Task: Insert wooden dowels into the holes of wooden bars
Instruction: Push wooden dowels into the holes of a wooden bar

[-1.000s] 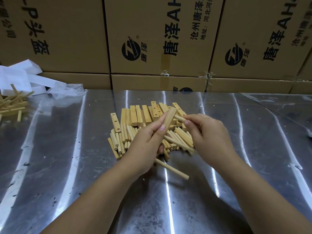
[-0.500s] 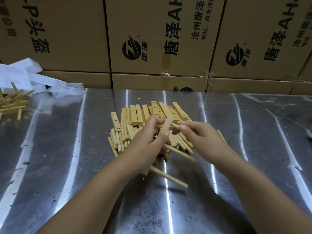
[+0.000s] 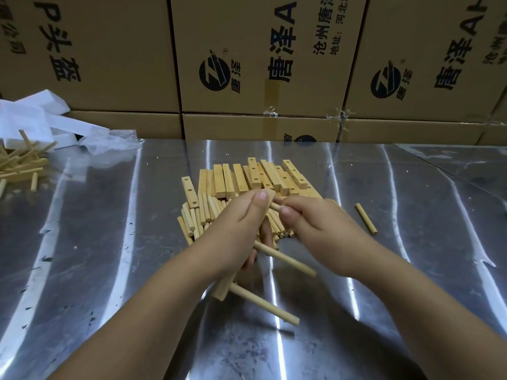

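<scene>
Dowel pinched in right hand points left, crosswise to bar, at its far end; left hand grips bar mid-length.

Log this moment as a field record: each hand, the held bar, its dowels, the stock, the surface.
left hand: grips a tilted wooden bar
right hand: pinches the top dowel at the bar's upper end
seated dowels: middle dowel and bottom dowel stick out of the bar
bar pile: behind the hands
loose dowel heap: in front of the bar pile
stray dowel: lies apart, to the right
surface: shiny metal table
</scene>
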